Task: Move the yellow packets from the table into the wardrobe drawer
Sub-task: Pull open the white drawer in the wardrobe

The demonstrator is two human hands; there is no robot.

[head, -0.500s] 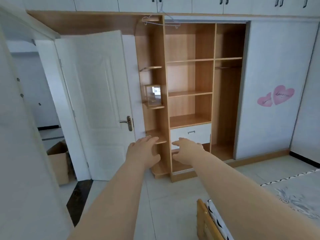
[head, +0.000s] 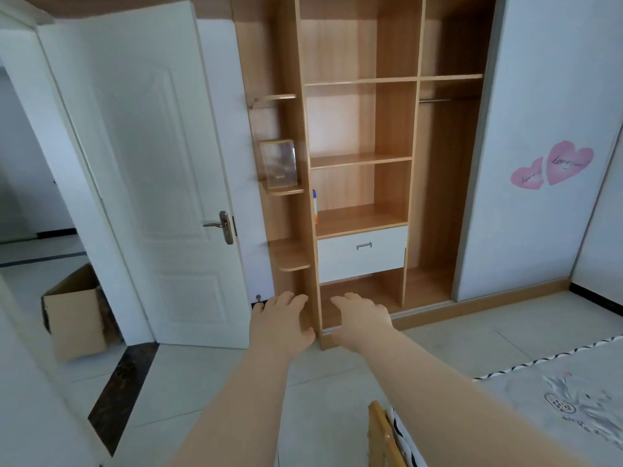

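Both arms reach out toward the wardrobe [head: 394,129], palms down. The left hand [head: 281,320] and right hand [head: 362,320] hover side by side, close but apart, fingers loosely straight and holding nothing. From here they sit low against the wardrobe's foot, below the drawer [head: 362,261].

The drawer is white, pushed flush into the middle column under the lowest shelf, with its small metal handle [head: 364,245] at the top centre. On that shelf, against its left wall, stands a slim bottle [head: 315,207]. A frame [head: 279,165] rests on one of the rounded side shelves.

Left of the wardrobe a white door [head: 161,163] stands open, with a cardboard box [head: 74,318] behind it. The bed [head: 556,399] fills the near right corner.
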